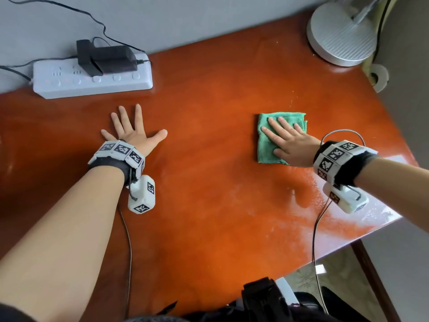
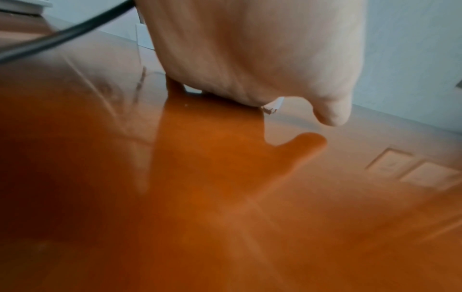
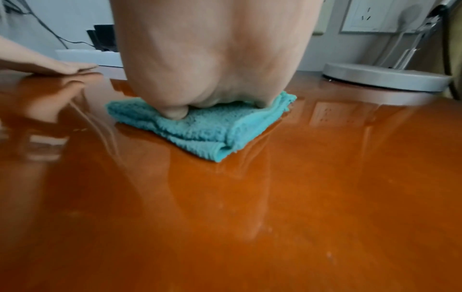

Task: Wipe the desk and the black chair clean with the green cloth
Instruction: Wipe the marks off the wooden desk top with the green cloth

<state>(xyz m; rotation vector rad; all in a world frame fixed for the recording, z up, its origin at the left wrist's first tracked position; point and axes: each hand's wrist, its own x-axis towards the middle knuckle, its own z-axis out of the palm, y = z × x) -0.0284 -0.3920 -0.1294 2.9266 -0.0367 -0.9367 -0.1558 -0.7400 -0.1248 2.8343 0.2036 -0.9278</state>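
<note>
The right hand [image 1: 291, 142] pressed flat, fingers straight, on the folded green cloth [image 1: 267, 145] near the table's [image 1: 209, 182] right edge, hiding part of it. The left hand [image 1: 132, 131] lay spread flat, holding nothing. Both wrist views were blurred.

No words, brand names or numbers can be read anywhere. The only signs are black-and-white square code markers on the white bands [image 1: 119, 151] strapped round both wrists and on the small white camera blocks [image 1: 142, 194] hanging below them. The white power strip [image 1: 92, 76] at ten o'clock carries no legible print.
</note>
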